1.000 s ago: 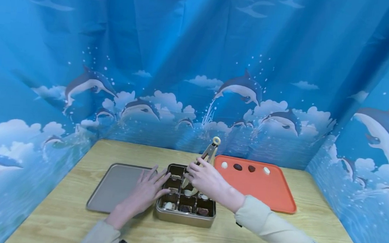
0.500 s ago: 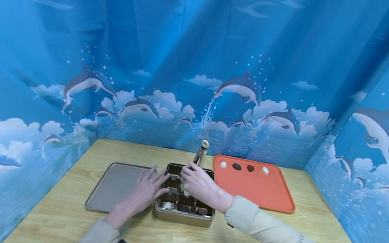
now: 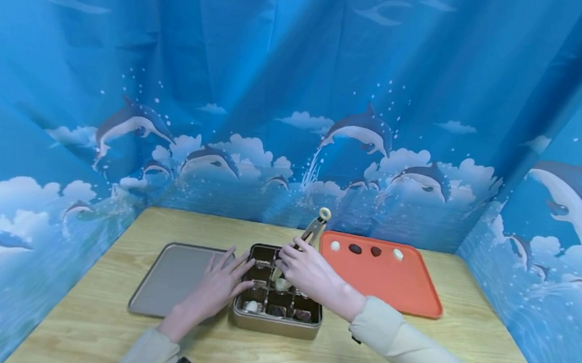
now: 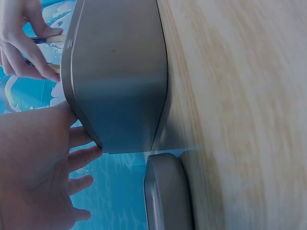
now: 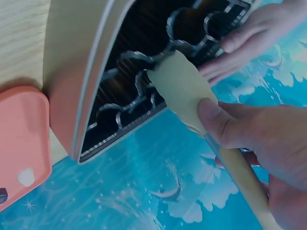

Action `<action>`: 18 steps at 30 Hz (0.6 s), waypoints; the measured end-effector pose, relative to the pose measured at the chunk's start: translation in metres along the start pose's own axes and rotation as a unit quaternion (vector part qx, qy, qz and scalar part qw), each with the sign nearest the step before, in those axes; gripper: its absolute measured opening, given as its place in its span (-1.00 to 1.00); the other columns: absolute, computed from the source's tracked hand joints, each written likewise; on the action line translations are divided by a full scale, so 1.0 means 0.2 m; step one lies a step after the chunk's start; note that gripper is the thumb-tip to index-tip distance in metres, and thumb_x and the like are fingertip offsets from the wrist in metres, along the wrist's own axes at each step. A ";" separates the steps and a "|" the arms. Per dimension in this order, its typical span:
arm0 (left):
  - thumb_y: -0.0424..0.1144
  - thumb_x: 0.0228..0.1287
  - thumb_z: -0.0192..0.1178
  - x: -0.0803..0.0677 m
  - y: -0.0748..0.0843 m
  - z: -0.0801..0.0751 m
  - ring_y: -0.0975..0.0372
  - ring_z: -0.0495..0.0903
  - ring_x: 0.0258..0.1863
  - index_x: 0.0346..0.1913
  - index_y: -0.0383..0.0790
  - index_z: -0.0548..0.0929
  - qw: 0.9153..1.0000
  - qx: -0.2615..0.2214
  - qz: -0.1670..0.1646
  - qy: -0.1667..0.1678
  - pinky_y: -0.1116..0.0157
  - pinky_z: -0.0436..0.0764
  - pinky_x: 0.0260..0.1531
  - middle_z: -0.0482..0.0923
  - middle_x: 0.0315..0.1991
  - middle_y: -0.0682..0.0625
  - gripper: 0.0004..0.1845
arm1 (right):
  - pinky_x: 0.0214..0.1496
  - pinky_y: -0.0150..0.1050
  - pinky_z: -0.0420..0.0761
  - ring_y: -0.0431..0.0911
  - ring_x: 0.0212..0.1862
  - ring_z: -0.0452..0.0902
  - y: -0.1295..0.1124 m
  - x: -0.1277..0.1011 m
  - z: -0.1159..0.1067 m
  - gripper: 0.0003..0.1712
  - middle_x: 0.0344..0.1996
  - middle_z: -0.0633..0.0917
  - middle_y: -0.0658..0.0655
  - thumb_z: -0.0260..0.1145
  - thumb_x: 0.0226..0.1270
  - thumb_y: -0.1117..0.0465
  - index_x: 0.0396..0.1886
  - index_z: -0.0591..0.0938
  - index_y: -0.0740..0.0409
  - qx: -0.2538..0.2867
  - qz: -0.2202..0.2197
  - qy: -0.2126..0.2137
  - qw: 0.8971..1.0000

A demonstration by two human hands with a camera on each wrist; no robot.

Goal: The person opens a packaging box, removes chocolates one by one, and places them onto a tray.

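Note:
My right hand (image 3: 309,271) grips a pair of tongs (image 3: 314,229) with cream scalloped heads (image 5: 180,86). The tongs lean to the right, and their heads reach down into the middle compartment of a bronze metal tin (image 3: 275,327). A white chocolate lies by the heads there, partly covered by them. Spread fingers of my left hand (image 3: 218,284) touch the tin's left rim, which also shows in the left wrist view. In the tin's front row sit a white chocolate (image 3: 251,306) and two dark ones, among them a brown chocolate (image 3: 303,315). My right hand hides part of the tin's right side.
An orange tray (image 3: 385,286) stands to the right with a row of white and dark chocolates along its back, such as a dark oval one (image 3: 354,248). Left of the tin lies a flat grey tray (image 3: 175,280), partly behind my left hand. A dolphin-print curtain surrounds the wooden table (image 3: 105,326).
My right hand moved left over the tin with the tongs standing steeper, then came back right, and the tongs lean right again. The left hand stays at the rim.

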State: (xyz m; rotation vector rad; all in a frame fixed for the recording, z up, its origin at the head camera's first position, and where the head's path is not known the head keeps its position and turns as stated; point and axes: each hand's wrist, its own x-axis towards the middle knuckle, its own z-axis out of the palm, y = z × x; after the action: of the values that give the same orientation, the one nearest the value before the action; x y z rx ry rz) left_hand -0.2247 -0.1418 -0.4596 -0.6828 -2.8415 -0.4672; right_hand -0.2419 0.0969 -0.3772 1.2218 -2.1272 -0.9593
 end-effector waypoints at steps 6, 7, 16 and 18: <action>0.07 0.54 0.04 0.01 0.00 0.00 -0.18 -0.05 0.58 0.48 -0.23 0.37 1.000 -0.006 0.000 -0.006 -0.38 -0.09 0.44 0.16 0.55 -0.16 -0.38 | 0.19 -0.08 0.50 -0.11 0.05 0.52 0.04 -0.10 0.02 -0.51 -0.02 0.70 -0.07 0.52 0.26 0.13 0.19 0.69 -0.18 0.026 0.042 0.054 0.997; 0.06 0.54 0.04 0.01 0.00 0.00 -0.19 -0.04 0.58 0.48 -0.23 0.37 1.000 -0.008 0.000 -0.004 -0.39 -0.09 0.44 0.16 0.55 -0.17 -0.38 | 0.19 -0.07 0.50 -0.10 0.05 0.52 0.04 -0.12 0.03 -0.49 -0.02 0.69 -0.06 0.52 0.26 0.16 0.21 0.68 -0.16 0.029 0.050 0.060 0.997; 0.07 0.53 0.06 0.00 -0.01 0.02 -0.19 -0.01 0.57 0.48 -0.22 0.38 1.000 0.006 0.003 0.008 -0.39 -0.08 0.43 0.20 0.54 -0.17 -0.38 | 0.02 0.04 0.51 0.01 0.00 0.52 -0.02 -0.25 0.16 -0.43 -0.01 0.66 0.04 0.42 0.30 0.35 0.30 0.59 -0.01 0.122 0.143 0.135 0.973; 0.06 0.53 0.06 0.00 -0.01 0.02 -0.19 -0.01 0.57 0.48 -0.22 0.38 1.000 0.004 0.004 0.007 -0.39 -0.08 0.43 0.20 0.54 -0.17 -0.38 | 0.01 0.06 0.53 0.03 -0.02 0.53 -0.03 -0.27 0.18 -0.42 0.00 0.66 0.05 0.46 0.25 0.31 0.29 0.60 0.01 0.132 0.162 0.156 0.965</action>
State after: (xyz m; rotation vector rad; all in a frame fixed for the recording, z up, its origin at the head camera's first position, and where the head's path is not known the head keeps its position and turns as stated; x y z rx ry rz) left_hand -0.2251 -0.1419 -0.4635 -0.6849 -2.8247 -0.4564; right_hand -0.2391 0.1548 -0.4093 1.0161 -2.1510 -0.3253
